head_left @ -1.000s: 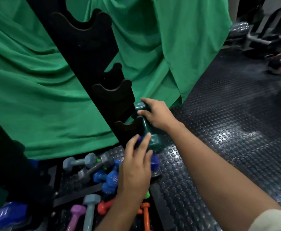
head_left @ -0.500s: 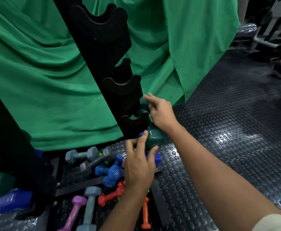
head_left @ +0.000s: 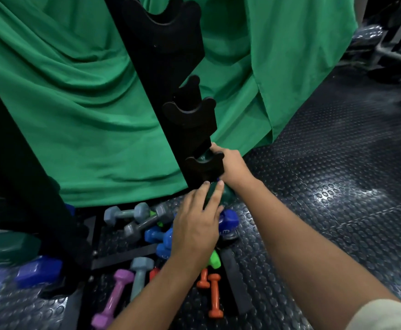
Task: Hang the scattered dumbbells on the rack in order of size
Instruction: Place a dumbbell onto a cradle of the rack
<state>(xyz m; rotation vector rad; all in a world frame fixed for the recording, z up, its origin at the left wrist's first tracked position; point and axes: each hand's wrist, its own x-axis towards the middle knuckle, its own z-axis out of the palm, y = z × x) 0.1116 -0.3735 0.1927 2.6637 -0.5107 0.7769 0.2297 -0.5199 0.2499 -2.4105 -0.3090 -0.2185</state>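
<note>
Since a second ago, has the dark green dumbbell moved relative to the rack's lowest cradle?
Yes. The dark green dumbbell has gone further into the lowest cradle; its handle now sits in the notch.

The lowest cradle [head_left: 204, 169] of the black rack [head_left: 161, 75] is filled by the dark green dumbbell [head_left: 223, 194]; the cradle [head_left: 190, 115] above it gapes open. At seven o'clock from it, scattered dumbbells [head_left: 144, 225] crowd the base. From three to five o'clock the studded rubber floor [head_left: 337, 186] lies open. Green cloth [head_left: 75, 103] closes off nine to twelve o'clock.
</note>
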